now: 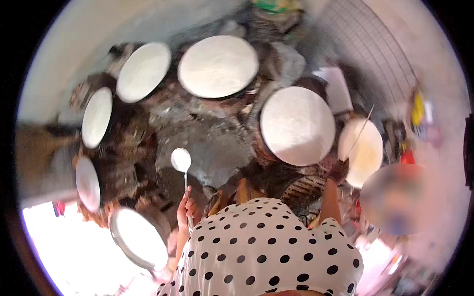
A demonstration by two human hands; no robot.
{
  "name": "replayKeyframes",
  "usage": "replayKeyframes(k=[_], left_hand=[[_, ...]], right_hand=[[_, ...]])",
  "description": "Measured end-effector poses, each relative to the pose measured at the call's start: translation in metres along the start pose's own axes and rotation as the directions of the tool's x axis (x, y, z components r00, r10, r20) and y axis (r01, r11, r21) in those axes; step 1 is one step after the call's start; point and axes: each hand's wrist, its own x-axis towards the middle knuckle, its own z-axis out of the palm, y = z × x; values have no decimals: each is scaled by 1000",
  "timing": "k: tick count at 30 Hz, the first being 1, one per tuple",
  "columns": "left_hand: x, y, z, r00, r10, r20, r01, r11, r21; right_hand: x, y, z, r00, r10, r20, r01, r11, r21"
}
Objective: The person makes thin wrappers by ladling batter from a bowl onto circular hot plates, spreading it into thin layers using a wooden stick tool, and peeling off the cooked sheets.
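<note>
My left hand (188,209) is closed around the handle of a ladle (181,160). The ladle's round bowl looks white and points away from me over the dark floor. On the other side, my right hand (338,170) is dark and blurred beside a round pan (361,153) with a cream-yellow surface. A thin stick (360,132) runs up from that hand across this pan; the hand appears closed on its lower end. Left of it, a wide round pan (297,126) has a white surface with a shadow along its lower edge.
More white-topped round pans stand in an arc: one at the back (218,66), others farther left (143,72), (97,118), (88,184). A rimmed pan (139,239) is at lower left. A white block (336,90) and a wire grid (365,44) are at right.
</note>
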Motion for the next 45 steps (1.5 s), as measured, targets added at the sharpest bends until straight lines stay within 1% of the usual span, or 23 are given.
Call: replayKeyframes(k=[3,4,5,6,7,9,11,13,14,16,17,21,24,27,29,32,34,36,37,39,40,43,45], left_hand=[[-37,17,-41,992,124,-32,-127,922,-365],[-50,22,-62,986,169,13,-142,868,-477],[-66,23,-85,969,243,53,-168,795,-583],[-66,24,-110,953,293,-82,-275,717,-641],[-83,27,-137,927,304,-221,-368,619,-694],[-120,44,-171,810,365,-459,-583,409,-702],[-152,53,-209,708,631,-318,-667,450,-594],[-209,66,-218,592,671,-446,-805,480,-348],[-227,78,-231,478,678,-558,-779,621,89],[-248,121,-263,343,710,-615,-698,631,338],[-249,144,-285,301,731,-613,-682,614,397],[-216,255,-412,365,693,-622,-731,627,270],[-210,323,-455,426,612,-667,-699,690,187],[-202,356,-493,392,580,-714,-526,778,344],[-184,361,-531,362,626,-690,-321,779,538],[-188,361,-516,345,588,-731,-238,809,538],[-179,356,-523,331,614,-717,-142,783,606],[-171,349,-517,318,633,-706,-328,772,544],[-163,347,-516,326,640,-696,-413,758,504],[-144,346,-504,468,525,-711,-691,719,77],[-146,349,-485,535,512,-672,-741,666,-83],[-171,354,-418,527,548,-649,-845,419,-333],[-200,355,-373,416,617,-668,-908,319,-270]], right_hand=[[-34,-149,55,949,-275,157,195,898,395],[-56,-223,40,866,-321,384,16,785,619],[-85,-283,42,684,-418,598,-220,663,716],[-103,-327,87,619,-744,252,336,541,771],[-137,-368,87,405,-743,533,26,592,806],[-227,-448,47,48,-766,641,15,643,766],[-306,-485,54,-132,-781,611,71,607,791],[-388,-507,16,-453,-808,375,342,231,911],[-434,-522,-18,-575,-767,285,378,60,924],[-530,-550,-82,-725,-665,181,378,-165,911],[-575,-558,-92,-765,-623,163,374,-223,900],[-726,-601,-92,-858,-479,185,428,-469,773],[-797,-633,-129,-767,-441,466,639,-460,617],[-830,-645,-140,-690,-385,613,717,-483,503],[-831,-642,-114,-743,-355,567,666,-474,576],[-829,-649,-116,-813,-438,385,567,-444,694],[-831,-652,-83,-878,-348,328,461,-429,777],[-828,-646,-64,-930,-246,273,354,-400,845],[-827,-644,-58,-915,-344,212,346,-395,851],[-824,-635,-42,-891,-435,133,323,-398,859],[-818,-624,-29,-868,-389,309,390,-148,909],[-804,-623,-62,-846,-232,480,441,201,875],[-796,-639,-115,-862,-237,448,405,209,890]])
